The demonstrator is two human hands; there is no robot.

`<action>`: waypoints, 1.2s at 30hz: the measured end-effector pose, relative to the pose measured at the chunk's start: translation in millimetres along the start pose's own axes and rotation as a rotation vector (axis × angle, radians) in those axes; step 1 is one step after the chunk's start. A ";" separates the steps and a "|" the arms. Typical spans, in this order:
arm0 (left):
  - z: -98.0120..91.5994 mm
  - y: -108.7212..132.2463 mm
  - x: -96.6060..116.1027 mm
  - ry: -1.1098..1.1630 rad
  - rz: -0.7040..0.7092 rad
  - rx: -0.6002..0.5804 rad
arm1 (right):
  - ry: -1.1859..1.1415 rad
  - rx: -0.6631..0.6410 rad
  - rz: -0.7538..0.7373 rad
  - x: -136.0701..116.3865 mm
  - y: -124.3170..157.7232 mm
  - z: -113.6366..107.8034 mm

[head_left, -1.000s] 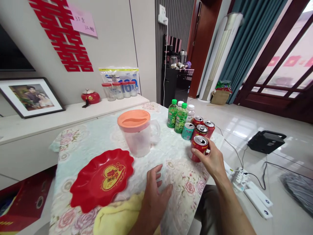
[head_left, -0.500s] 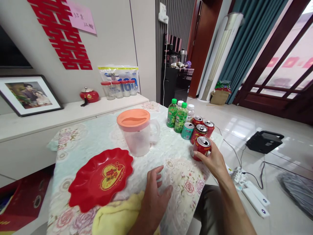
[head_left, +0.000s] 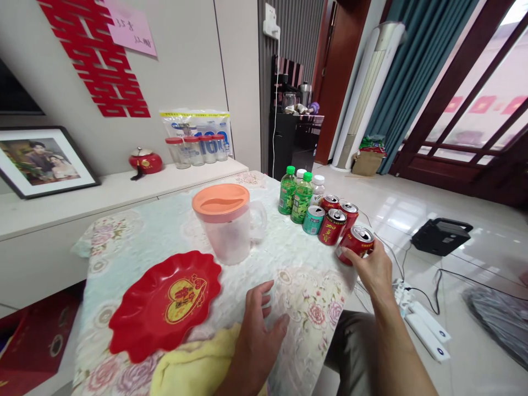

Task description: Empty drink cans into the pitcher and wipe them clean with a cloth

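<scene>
My right hand (head_left: 373,269) grips a red drink can (head_left: 355,246), tilted to the right, by the table's right edge. Beside it stand another red can (head_left: 332,228), a small teal can (head_left: 313,220) and two more red cans behind. Green-capped bottles (head_left: 302,201) and white-capped bottles stand behind the cans. My left hand (head_left: 264,324), fingers apart and holding nothing, hovers over the near side of the table. Under its wrist lies a yellow cloth (head_left: 193,363). A red scalloped plate (head_left: 132,308) lies to the left. The frosted pitcher (head_left: 229,239) with an orange lid stands mid-table.
A patterned cloth covers the table (head_left: 305,286). Behind, a white cabinet (head_left: 124,195) bears a framed photo (head_left: 37,159), a red pot (head_left: 145,163) and several glass jars (head_left: 192,151). Power strips (head_left: 427,335) and cables lie on the floor at right.
My right hand has moved the red can rightward, away from the front of the other cans, and tipped it. My left hand has hardly moved. The view has shifted slightly.
</scene>
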State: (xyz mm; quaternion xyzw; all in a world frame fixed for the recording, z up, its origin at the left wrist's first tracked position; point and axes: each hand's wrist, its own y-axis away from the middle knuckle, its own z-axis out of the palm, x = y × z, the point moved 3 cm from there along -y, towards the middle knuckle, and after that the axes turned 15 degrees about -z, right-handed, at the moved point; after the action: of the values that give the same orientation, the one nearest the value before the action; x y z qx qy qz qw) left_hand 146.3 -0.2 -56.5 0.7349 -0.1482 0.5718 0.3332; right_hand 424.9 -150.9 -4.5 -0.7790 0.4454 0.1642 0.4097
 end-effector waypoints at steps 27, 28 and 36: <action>0.6 -1.5 -6.6 -0.040 0.063 -0.014 | -0.347 0.008 -0.112 41.5 -32.3 29.9; 0.8 -1.1 -5.5 -0.037 0.060 -0.019 | -0.354 0.009 -0.110 42.2 -31.8 30.4; -0.8 -2.2 -2.3 -0.028 0.063 -0.026 | -0.383 0.020 -0.045 51.8 -25.8 31.3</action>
State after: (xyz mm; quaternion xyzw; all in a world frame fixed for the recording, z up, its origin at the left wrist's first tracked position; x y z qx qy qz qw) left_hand 146.3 1.5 -59.2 0.7334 -0.1834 0.5695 0.3227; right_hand 478.2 -148.4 -43.1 -0.7392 0.3433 0.2958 0.4983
